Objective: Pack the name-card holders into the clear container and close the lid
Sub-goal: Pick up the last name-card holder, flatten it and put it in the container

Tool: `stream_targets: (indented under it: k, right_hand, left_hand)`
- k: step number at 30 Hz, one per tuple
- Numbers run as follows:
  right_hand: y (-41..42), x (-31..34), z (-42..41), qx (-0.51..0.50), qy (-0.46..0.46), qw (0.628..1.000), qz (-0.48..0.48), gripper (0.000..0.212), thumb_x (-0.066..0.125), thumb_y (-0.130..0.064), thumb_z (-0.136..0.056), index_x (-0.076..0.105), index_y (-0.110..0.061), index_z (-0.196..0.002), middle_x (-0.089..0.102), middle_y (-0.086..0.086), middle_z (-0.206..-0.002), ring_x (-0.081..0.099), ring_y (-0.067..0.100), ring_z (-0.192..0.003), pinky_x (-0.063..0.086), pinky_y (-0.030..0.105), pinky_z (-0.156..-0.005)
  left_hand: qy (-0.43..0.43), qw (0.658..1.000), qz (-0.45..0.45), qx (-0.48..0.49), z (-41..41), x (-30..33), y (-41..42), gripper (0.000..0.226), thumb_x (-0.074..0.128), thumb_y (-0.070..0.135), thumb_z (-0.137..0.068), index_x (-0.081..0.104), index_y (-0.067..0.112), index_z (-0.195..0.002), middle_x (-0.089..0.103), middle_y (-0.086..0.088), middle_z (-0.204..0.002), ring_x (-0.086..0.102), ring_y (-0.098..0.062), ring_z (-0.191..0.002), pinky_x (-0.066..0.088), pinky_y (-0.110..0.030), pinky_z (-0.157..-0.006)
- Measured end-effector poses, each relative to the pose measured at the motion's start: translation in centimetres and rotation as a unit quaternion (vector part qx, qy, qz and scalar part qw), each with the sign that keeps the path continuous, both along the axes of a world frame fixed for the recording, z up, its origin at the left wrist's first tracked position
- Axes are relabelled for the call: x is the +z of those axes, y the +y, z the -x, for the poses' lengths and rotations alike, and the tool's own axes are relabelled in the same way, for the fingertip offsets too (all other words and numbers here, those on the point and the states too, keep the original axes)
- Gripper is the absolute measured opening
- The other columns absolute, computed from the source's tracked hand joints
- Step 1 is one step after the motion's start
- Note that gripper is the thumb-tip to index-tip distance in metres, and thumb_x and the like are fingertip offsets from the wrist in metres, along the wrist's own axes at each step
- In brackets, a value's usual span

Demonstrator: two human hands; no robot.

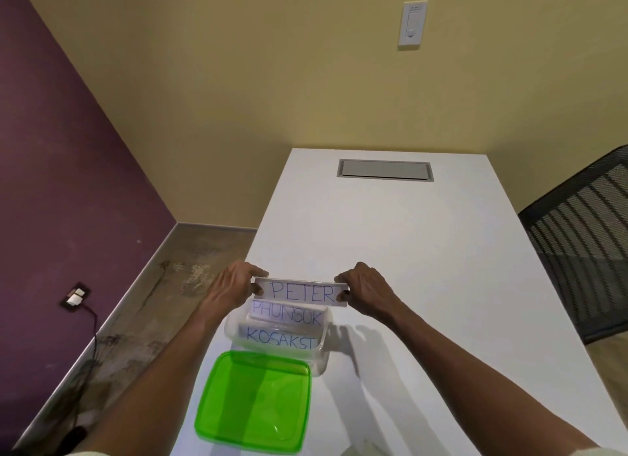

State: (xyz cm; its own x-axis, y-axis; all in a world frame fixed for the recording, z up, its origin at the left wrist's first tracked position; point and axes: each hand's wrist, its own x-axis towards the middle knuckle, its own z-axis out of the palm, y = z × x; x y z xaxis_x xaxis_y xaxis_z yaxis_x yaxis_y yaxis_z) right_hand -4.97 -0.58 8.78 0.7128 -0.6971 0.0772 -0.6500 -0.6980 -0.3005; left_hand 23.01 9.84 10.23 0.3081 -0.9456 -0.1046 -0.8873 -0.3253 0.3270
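Observation:
A name-card holder reading PETER (302, 292) hangs just above the far rim of the clear container (324, 357). My left hand (234, 285) pinches its left end and my right hand (365, 285) pinches its right end. Inside the container stand two more holders, one reading PHUNSUK (287, 316) and, nearer me, one reading KOSAKST (280, 336). The green translucent lid (255, 401) lies on the table in front of the container, touching its near side.
The white table (407, 268) stretches ahead with a grey cable hatch (385, 170) near its far end. A black mesh chair (584, 252) stands at the right. The table's left edge drops to the floor beside the purple wall.

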Motion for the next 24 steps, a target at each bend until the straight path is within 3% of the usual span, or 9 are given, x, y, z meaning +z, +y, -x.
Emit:
stream_targets:
  k: [7,13,18,24]
  right_hand:
    - [2.1,-0.9,-3.6,0.022,0.013,1.000,-0.010,0.023,0.069,-0.030,-0.075,0.071,-0.013,-0.091,0.068,0.014,-0.078,0.056,0.029,-0.086,0.039,0.032,-0.062]
    - [2.9,-2.1,-5.1,0.024,0.049,0.998,-0.033,0.018,0.071,-0.029,-0.071,0.065,-0.012,-0.074,0.064,0.015,-0.073,0.057,0.031,-0.083,0.032,0.028,-0.057]
    - [3.3,-3.2,-5.7,0.021,0.064,0.997,-0.033,0.031,0.073,-0.034,-0.070,0.073,-0.016,-0.096,0.066,0.017,-0.086,0.060,0.031,-0.087,0.035,0.028,-0.060]
    - [3.6,-3.7,-6.4,0.025,0.093,0.994,-0.049,0.033,0.072,-0.031,-0.071,0.072,-0.013,-0.099,0.062,0.018,-0.092,0.061,0.034,-0.086,0.042,0.031,-0.064]
  left_hand:
    - [-0.032,0.999,-0.030,0.021,-3.0,-0.7,1.8,0.042,0.079,0.026,-0.074,0.069,0.029,-0.114,0.066,-0.016,-0.112,0.062,-0.031,-0.103,0.049,-0.039,-0.089]
    - [-0.086,0.995,-0.052,-0.013,-4.1,-2.3,2.2,0.039,0.078,0.030,-0.075,0.069,0.028,-0.113,0.069,-0.013,-0.105,0.060,-0.029,-0.097,0.044,-0.036,-0.086]
    - [-0.120,0.990,-0.055,-0.054,-4.3,-3.3,1.8,0.034,0.080,0.027,-0.073,0.074,0.022,-0.106,0.075,-0.005,-0.100,0.066,-0.019,-0.094,0.044,-0.028,-0.080]
    - [-0.153,0.982,-0.100,-0.054,-4.3,-4.1,1.5,0.036,0.081,0.031,-0.069,0.073,0.030,-0.105,0.072,0.002,-0.108,0.055,-0.019,-0.107,0.030,-0.034,-0.081]
